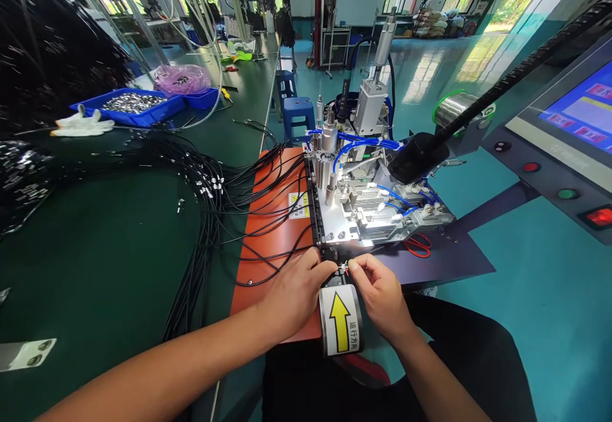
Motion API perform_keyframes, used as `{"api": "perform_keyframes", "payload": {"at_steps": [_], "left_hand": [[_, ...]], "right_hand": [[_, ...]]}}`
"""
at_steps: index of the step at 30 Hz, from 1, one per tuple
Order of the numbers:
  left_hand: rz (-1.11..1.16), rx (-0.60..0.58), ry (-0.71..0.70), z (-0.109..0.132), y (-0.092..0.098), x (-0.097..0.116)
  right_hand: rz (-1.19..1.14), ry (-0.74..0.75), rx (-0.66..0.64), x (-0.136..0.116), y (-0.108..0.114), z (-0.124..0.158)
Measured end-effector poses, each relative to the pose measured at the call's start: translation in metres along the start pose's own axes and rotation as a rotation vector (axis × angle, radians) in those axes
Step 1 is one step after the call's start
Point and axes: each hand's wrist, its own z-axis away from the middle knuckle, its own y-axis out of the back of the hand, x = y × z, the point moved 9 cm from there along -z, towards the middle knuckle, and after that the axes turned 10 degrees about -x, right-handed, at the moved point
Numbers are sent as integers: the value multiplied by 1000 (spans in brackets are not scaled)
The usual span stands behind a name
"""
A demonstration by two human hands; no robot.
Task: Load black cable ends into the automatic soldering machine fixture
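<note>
My left hand is closed, thumb and forefinger pinching a cable end at the front of the machine's feed track. Most of that cable is hidden under the fingers. From the pinch sticks out a small bright metal connector with thin coloured wires. Facing it from the right, my right hand pinches the fine wire ends between thumb and forefinger. Just below both hands is the track's rounded end, labelled with a yellow arrow. Beyond the fingers stands the lit metal machine with its cylinders and blue air tubes.
Black cables lie bundled on the green table and fan across the orange plate. A blue tray holds small metal parts near white gloves. Red-handled scissors lie right of the machine, below a control panel.
</note>
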Motion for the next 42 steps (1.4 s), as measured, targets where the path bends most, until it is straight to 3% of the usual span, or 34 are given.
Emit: {"api": "perform_keyframes", "payload": {"at_steps": [25,42], "left_hand": [[4,2,-4,1,1,1],[-94,1,-56,-1,1,4]], "right_hand": [[120,25,54,-6,1,5],[71,-28,40,7,-2,-1]]}}
